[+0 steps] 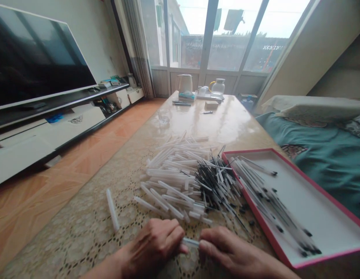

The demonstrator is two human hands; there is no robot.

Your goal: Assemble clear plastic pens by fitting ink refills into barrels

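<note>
My left hand (158, 240) and my right hand (223, 246) are closed on opposite ends of a whitish pen barrel (191, 242), held level just above the near part of the table. Only its middle shows between my fingers; both ends are hidden. Beyond my hands lies a heap of translucent white pen barrels (168, 174). Against its right side is a tangle of thin black ink refills (216, 178). One lone pen barrel (112, 209) rests to the left of my left hand.
A shallow pink-rimmed box lid (310, 209) on the right holds several clear pens with black ends (267, 193). Farther along the patterned table (124, 174) are a glass (164, 119), a small box (211, 105) and a glass jug (218, 87). A couch (322, 143) stands right.
</note>
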